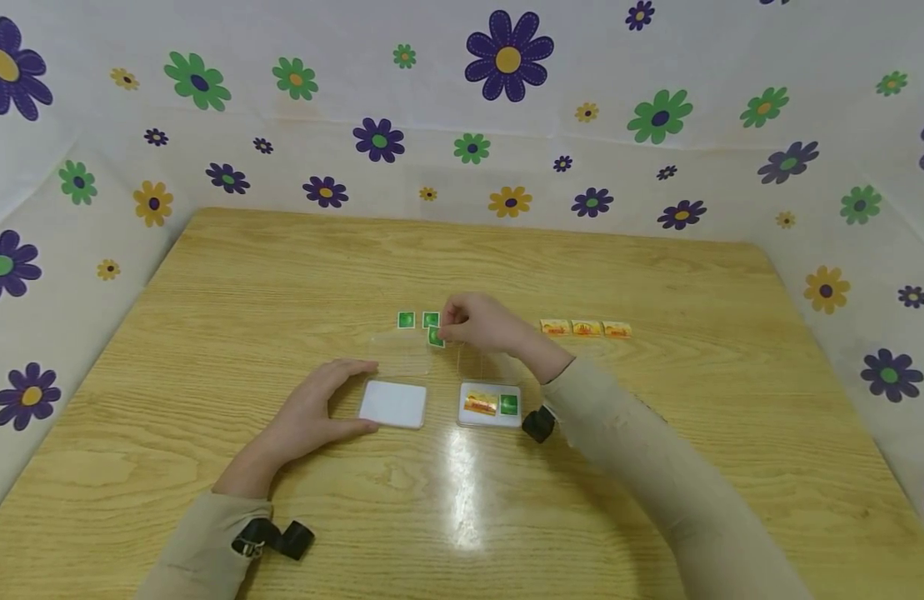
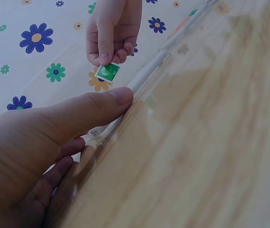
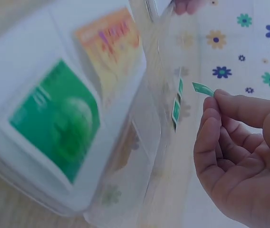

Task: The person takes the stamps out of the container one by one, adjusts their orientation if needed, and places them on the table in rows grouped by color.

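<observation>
Pinching a green stamp (image 1: pixel 436 337) in the right hand (image 1: pixel 482 323), near two loose stamps (image 1: pixel 407 320) beyond the left case (image 1: pixel 392 405). Resting the left hand (image 1: pixel 316 408), fingers spread, beside that case, apparently touching its rim with the thumb.

Out front, a yellow-brown wood-grained surface (image 1: pixel 694 283), back corners rounded, and white sheeting (image 1: pixel 432 92) rises behind it and along both sides! Purple flowers (image 1: pixel 509 57), green flowers (image 1: pixel 660 117), yellow flowers (image 1: pixel 510 202) scattered everywhere, faint creases between, and a bright streak of light (image 1: pixel 463 492) gleams nearer the camera.
</observation>
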A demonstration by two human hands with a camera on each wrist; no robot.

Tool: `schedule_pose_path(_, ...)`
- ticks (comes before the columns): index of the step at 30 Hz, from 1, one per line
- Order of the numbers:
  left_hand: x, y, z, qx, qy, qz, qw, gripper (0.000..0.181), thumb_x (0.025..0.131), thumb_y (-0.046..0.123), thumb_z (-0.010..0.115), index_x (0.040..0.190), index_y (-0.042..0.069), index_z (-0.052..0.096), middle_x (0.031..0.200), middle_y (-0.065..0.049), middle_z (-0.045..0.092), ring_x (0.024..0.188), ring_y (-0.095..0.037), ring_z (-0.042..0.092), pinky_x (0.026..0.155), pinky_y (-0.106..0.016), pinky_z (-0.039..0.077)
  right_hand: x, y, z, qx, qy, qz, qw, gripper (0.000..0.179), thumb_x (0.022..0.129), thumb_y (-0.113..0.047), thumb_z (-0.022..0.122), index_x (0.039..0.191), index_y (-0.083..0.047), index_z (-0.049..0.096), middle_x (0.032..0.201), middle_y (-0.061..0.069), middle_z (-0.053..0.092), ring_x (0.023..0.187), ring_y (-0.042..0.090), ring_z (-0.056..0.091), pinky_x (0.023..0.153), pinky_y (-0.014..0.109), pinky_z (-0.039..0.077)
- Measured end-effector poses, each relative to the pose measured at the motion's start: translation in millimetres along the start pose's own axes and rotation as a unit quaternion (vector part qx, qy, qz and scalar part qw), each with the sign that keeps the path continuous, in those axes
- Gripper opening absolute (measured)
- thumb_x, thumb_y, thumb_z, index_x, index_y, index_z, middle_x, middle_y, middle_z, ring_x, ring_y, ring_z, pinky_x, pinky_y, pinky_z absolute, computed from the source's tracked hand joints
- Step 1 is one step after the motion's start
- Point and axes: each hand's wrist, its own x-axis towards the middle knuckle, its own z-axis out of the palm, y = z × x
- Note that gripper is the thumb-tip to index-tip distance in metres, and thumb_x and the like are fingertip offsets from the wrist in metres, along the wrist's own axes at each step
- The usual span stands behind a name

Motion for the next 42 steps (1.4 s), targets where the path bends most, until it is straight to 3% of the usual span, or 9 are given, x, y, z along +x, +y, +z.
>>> schedule_pose_path(8, 0.0, 1.9, -0.3, -0.003, -0.001, 0.000, 1.0000, 0.075, 0.071, 0.035, 0.084, 0.135, 0.014, 0.052, 0.132, -0.002, 0.053, 0.125, -0.023, 0.044, 0.104, -0.046, 0.032, 14.0, 10.2, -14.6, -0.016, 0.022, 0.035, 0.9990, 0.012, 0.093, -0.016, 0.063, 0.090, -0.004, 0.059, 0.082, 0.010, 0.061, 0.069, 0.020, 0.054, 0.058, 0.026, 0.044)
schedule_pose_path(16, -0.4, 3.2, -0.3, -0.002, -0.003, 0.001, 1.0000, 0.074, 0.072, 0.034, 0.084, 0.135, 0.013, 0.052, 0.132, -0.002, 0.053, 0.125, -0.023, 0.044, 0.104, -0.046, 0.033, 21.5, 17.6, -19.8, -0.005, 0.008, 0.068, 0.9976, 0.013, 0.093, -0.014, 0.063, 0.092, -0.001, 0.059, 0.086, 0.010, 0.060, 0.078, 0.021, 0.058, 0.070, 0.030, 0.053)
schedule_pose_path(21, -0.3, 3.3, -0.5, -0.001, -0.005, -0.001, 1.0000, 0.074, 0.072, 0.035, 0.084, 0.135, 0.013, 0.052, 0.133, -0.002, 0.053, 0.125, -0.023, 0.044, 0.104, -0.046, 0.033, 24.4, 20.4, -19.1, -0.013, 0.008, 0.075, 0.9971, 0.012, 0.093, -0.013, 0.063, 0.092, -0.001, 0.058, 0.083, 0.009, 0.060, 0.075, 0.019, 0.057, 0.068, 0.028, 0.052)
schedule_pose_path(31, -0.7, 1.9, -1.1, -0.002, -0.008, -0.008, 0.9999, 0.073, 0.073, 0.036, 0.083, 0.135, 0.014, 0.052, 0.134, -0.002, 0.052, 0.126, -0.024, 0.043, 0.105, -0.046, 0.032, 32.9, 21.7, -15.3, -0.111, 0.022, 0.062, 0.9917, 0.012, 0.090, -0.013, 0.066, 0.086, -0.003, 0.061, 0.080, 0.006, 0.060, 0.065, 0.015, 0.053, 0.059, 0.025, 0.045)
schedule_pose_path(42, 0.0, 1.2, -1.4, -0.003, -0.003, 0.002, 1.0000, 0.073, 0.072, 0.034, 0.084, 0.135, 0.013, 0.052, 0.133, -0.002, 0.052, 0.125, -0.023, 0.044, 0.105, -0.046, 0.032, 36.3, 15.5, -12.6, -0.163, 0.024, 0.060, 0.9845, 0.011, 0.089, -0.012, 0.065, 0.088, -0.003, 0.061, 0.086, 0.007, 0.060, 0.079, 0.020, 0.051, 0.076, 0.033, 0.045)
